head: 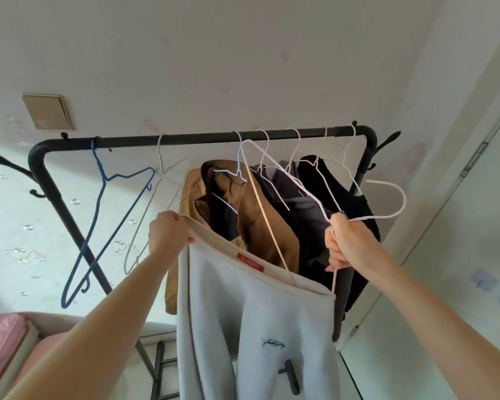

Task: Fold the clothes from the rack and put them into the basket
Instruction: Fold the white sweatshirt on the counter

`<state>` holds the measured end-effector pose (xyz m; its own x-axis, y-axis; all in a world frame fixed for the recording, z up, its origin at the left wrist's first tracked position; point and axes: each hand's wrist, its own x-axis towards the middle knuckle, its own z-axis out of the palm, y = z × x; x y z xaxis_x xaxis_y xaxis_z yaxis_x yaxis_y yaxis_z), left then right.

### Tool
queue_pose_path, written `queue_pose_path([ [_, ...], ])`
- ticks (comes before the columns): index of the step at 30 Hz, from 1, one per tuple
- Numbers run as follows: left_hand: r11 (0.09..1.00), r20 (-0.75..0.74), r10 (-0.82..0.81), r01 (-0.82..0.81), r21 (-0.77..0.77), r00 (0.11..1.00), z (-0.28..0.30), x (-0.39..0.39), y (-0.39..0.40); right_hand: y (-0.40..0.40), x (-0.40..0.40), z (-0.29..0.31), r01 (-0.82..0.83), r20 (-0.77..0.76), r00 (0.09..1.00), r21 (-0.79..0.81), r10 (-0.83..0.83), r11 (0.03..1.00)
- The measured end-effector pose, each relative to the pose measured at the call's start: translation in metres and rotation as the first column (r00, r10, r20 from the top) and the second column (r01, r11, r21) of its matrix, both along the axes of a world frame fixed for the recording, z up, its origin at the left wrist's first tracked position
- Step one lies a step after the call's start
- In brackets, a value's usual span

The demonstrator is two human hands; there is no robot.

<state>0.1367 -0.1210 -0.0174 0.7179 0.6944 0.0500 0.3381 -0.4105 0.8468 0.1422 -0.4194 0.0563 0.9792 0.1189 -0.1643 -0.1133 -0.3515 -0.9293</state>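
Note:
Pale grey sweatpants (243,327) with a cream waistband and a red label hang in front of me. My left hand (169,230) pinches the left end of the waistband. My right hand (348,241) grips a thin white wire hanger (272,226), off the rail, whose lower part runs down inside the waistband. Behind them the black clothes rack (202,137) carries a tan jacket (260,215) and dark garments (329,197) on white hangers. No basket is in view.
An empty blue hanger (104,215) and an empty white hanger (156,203) hang on the rail's left part. A pink cushion or bedding (0,342) lies at the lower left. A door with a dark handle (289,376) stands at the right. A beige wall plate (46,111) sits above the rack.

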Motion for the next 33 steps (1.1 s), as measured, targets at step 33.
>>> queue_pose_path([
  [33, 0.971, 0.061, -0.235, 0.237, -0.035, 0.970, 0.006, -0.098, 0.006, 0.236, 0.114, -0.012, -0.199, 0.084, 0.963, -0.419, 0.256, 0.886],
])
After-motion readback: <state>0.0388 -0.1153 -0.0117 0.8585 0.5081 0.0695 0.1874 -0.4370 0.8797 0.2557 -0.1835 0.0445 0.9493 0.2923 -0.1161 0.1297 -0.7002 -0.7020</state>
